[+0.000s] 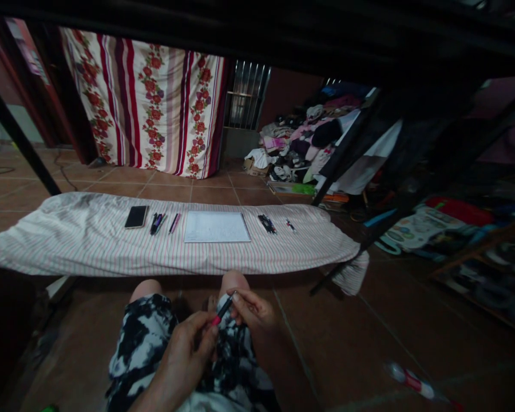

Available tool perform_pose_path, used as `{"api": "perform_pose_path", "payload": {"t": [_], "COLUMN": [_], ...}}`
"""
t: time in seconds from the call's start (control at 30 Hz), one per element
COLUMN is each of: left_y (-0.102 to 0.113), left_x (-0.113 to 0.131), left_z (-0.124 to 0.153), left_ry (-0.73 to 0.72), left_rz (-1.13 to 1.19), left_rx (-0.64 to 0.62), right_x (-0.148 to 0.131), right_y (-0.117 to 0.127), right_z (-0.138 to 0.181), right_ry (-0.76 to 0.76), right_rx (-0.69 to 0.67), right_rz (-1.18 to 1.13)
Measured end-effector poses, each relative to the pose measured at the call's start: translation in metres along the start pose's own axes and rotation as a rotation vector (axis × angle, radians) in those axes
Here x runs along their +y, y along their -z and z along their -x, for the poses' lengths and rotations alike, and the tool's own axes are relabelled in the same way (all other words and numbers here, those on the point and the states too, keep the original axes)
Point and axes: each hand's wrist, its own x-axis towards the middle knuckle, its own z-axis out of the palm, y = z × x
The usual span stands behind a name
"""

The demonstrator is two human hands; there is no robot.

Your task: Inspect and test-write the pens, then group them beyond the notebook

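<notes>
Above my lap I hold a dark pen [224, 308] with a pinkish-red end. My left hand [191, 342] is closed on the red end, thumb and fingers pinching it. At the other end, the fingertips of my right hand [254, 310] pinch the tip of the pen. Beyond my knees, a spiral notebook [217, 227] lies open on a striped cloth [103, 246], its page pale with faint marks. Left of it lie a pink-purple pen [174, 224], a small group of pens [157, 224] and a dark-screened phone [136, 217].
More pens [267, 224] and some small pen-like pieces [290, 226] lie right of the notebook. Dark metal bars [17, 134] frame the space. A floral curtain [154, 109], a clothes pile [309, 137] and a bottle [412, 382] on the tiled floor are around.
</notes>
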Motion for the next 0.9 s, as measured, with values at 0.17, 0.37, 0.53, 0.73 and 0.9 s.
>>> {"api": "perform_pose_path", "payload": {"t": [0.17, 0.37, 0.53, 0.73, 0.9], "left_y": [0.006, 0.011, 0.014, 0.012, 0.007], "left_x": [0.001, 0.001, -0.002, -0.001, -0.002], "left_z": [0.006, 0.013, 0.016, 0.014, 0.014], "left_ry": [-0.002, -0.003, -0.026, -0.047, -0.066], "left_rz": [0.008, 0.025, 0.025, 0.000, -0.017], "left_rx": [0.023, 0.058, 0.090, 0.084, 0.077], "right_x": [-0.007, -0.013, -0.014, -0.027, -0.019], "right_y": [-0.010, -0.016, -0.017, -0.017, -0.014], "right_z": [0.003, 0.007, 0.008, 0.013, 0.012], "right_ry": [-0.018, -0.013, -0.020, -0.019, -0.036], "right_rx": [-0.059, -0.124, -0.137, -0.095, -0.078], "right_rz": [-0.019, -0.022, 0.019, 0.021, 0.011]}}
